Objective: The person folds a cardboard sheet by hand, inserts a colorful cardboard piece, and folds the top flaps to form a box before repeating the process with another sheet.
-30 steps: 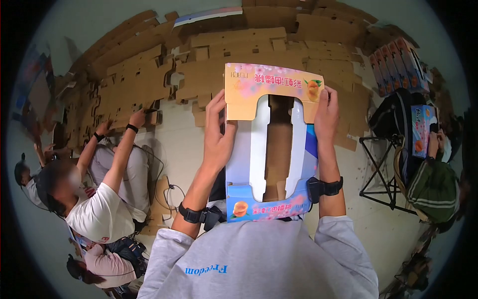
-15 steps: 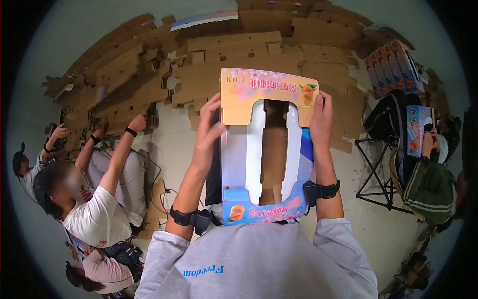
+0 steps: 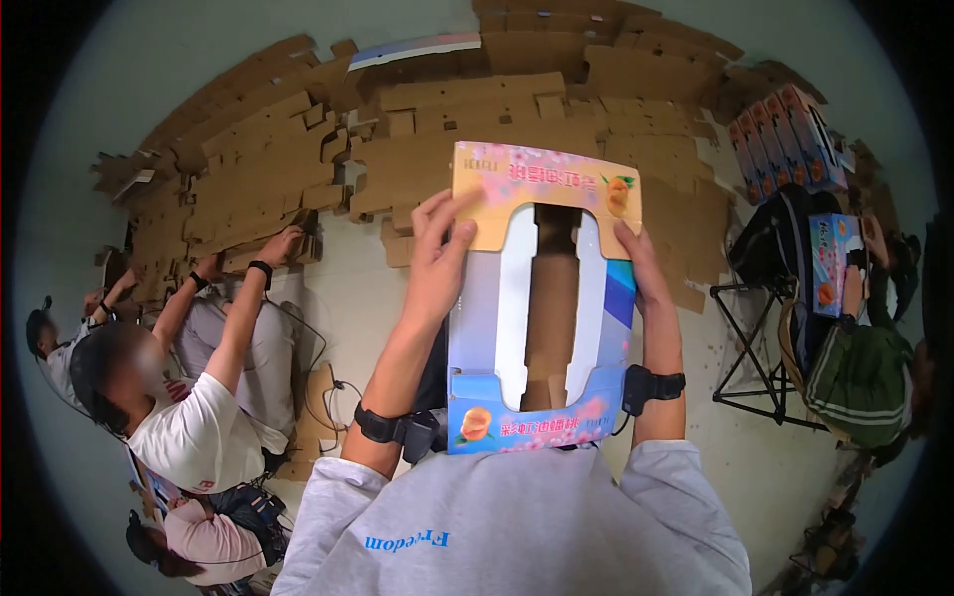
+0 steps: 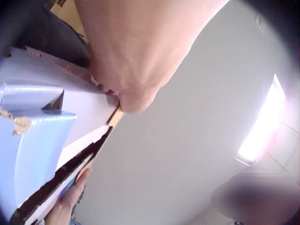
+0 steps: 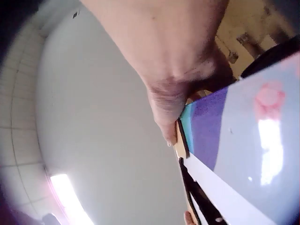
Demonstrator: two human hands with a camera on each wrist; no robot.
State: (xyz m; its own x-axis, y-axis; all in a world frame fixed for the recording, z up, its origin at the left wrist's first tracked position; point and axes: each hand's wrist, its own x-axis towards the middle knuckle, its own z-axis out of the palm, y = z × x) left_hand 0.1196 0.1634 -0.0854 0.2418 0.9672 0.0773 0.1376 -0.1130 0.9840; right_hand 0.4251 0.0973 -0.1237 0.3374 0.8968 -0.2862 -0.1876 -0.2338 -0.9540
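A printed carton (image 3: pixel 480 328) with peach pictures and a long cut-out window stands in front of the grey shirt, its yellow flap at the far end and its blue flap at the near end. My left hand (image 3: pixel 434 268) grips its left side by the far end, thumb on the yellow flap. On the opposite side my right hand (image 3: pixel 651 283) holds the edge, thumb at the flap's corner. The left wrist view shows the left hand (image 4: pixel 136 56) against the carton's (image 4: pixel 42 150) side; in the right wrist view the right hand (image 5: pixel 173 70) pinches the carton's (image 5: pixel 243 140) edge.
Flattened cardboard (image 3: pixel 477 129) covers the floor ahead. A seated person in a white shirt (image 3: pixel 209 432) works at the left. To the right are a black folding stool (image 3: pixel 760 348), a person in green (image 3: pixel 860 382) with a similar carton (image 3: pixel 828 268), and a row of cartons (image 3: pixel 785 144).
My right hand has slid down the carton's side towards me, its thumb now on the flap's lower corner. The left hand's fingers have shifted over the yellow flap's edge. The carton has tilted slightly.
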